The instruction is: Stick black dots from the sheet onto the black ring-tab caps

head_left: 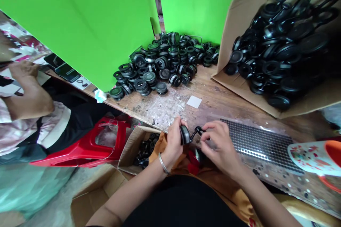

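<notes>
the left hand [174,138] is closed around a round black cap [184,134] at its fingertips. just to the cap's right, the right hand [218,145] pinches a small black loop [198,130].

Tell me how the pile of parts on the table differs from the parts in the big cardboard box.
The pile lies loose on the wooden table; the box parts sit inside a cardboard box tipped on its side. Many pile parts show green or grey faces; the box parts look all black. Both are round, like the part that the left hand and right hand hold.
</notes>
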A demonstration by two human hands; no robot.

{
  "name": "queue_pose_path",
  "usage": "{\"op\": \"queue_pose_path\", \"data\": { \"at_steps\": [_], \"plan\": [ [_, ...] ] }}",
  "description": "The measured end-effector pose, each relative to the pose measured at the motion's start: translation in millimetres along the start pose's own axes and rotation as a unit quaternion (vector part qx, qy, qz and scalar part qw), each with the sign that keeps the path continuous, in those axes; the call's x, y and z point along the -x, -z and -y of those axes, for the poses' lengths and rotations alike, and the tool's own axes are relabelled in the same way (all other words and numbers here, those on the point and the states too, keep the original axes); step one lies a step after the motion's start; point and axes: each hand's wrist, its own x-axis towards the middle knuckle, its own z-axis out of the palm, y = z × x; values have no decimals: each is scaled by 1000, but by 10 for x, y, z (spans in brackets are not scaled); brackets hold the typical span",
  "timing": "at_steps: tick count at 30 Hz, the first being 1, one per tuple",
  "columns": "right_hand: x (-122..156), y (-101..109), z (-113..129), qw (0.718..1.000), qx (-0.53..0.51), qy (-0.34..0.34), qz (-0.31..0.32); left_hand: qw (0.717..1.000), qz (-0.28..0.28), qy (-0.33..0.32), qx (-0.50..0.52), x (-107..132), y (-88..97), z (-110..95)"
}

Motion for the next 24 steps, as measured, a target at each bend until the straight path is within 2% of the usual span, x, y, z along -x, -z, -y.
{"op": "queue_pose_path", "data": {
  "at_steps": [3, 9, 11, 14, 16, 19, 21, 22, 24],
  "plan": [
    [34, -121, 121, 1000, -11, -7, 16, 999, -2, -18, -34, 37, -58, -8],
    [40, -172, 40, 999, 9, -17, 33, 999, 2, -15, -40, 106, -116, -18],
    [50, -147, 58, 999, 24, 5, 30, 1000, -4, -6, -15, 107, -110, -10],
    [120, -142, 146, 994, 69, 80, 18, 998, -17, 13, 52, 78, -85, 3],
    [192, -165, 212, 986, 111, 123, 33, 996, -29, 18, 87, 46, -66, 4],
    [261, -171, 208, 979, 145, 135, 56, 993, -31, 28, 111, -6, -43, 5],
    [242, -114, 73, 986, 127, 105, 19, 992, -9, 38, 116, -32, -29, 10],
    [211, -67, -40, 991, 119, 68, -13, 992, 2, 40, 116, -41, -23, 14],
    [120, 41, -335, 989, 127, -55, -56, 993, 14, 37, 115, -48, -12, 21]
  ]
}}
